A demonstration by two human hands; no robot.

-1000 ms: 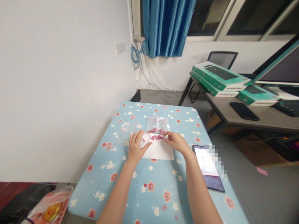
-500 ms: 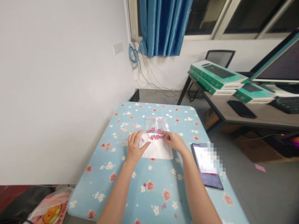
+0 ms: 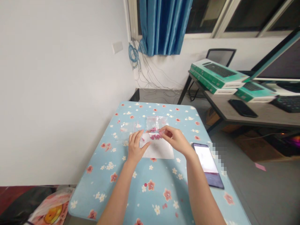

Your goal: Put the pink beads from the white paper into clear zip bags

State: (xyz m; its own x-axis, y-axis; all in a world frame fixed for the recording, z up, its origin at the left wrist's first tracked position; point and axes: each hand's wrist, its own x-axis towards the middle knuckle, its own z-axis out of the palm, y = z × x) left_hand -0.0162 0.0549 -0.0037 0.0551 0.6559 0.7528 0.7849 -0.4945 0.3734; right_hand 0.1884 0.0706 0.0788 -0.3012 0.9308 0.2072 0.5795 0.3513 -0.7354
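On the blue flowered table [image 3: 150, 187] lies a white sheet [image 3: 159, 150] with a cluster of small pink beads [image 3: 155, 136] at its far edge. A clear zip bag [image 3: 155, 122] holding more pink beads lies just behind it. My left hand [image 3: 136, 147] rests flat on the sheet's left side, fingers stretched out. My right hand [image 3: 174, 139] is lifted slightly over the beads, thumb and forefinger pinched together on something too small to name.
A second clear zip bag [image 3: 127, 127] lies left of the first. A phone [image 3: 208, 164] with a lit screen lies at the table's right edge. To the right stands a desk [image 3: 257, 117] with green keyboard boxes [image 3: 217, 76], a dark phone and a monitor.
My right hand has lifted off the sheet and moved left toward the beads, fingers closing into a pinch. The left hand has stayed in place.
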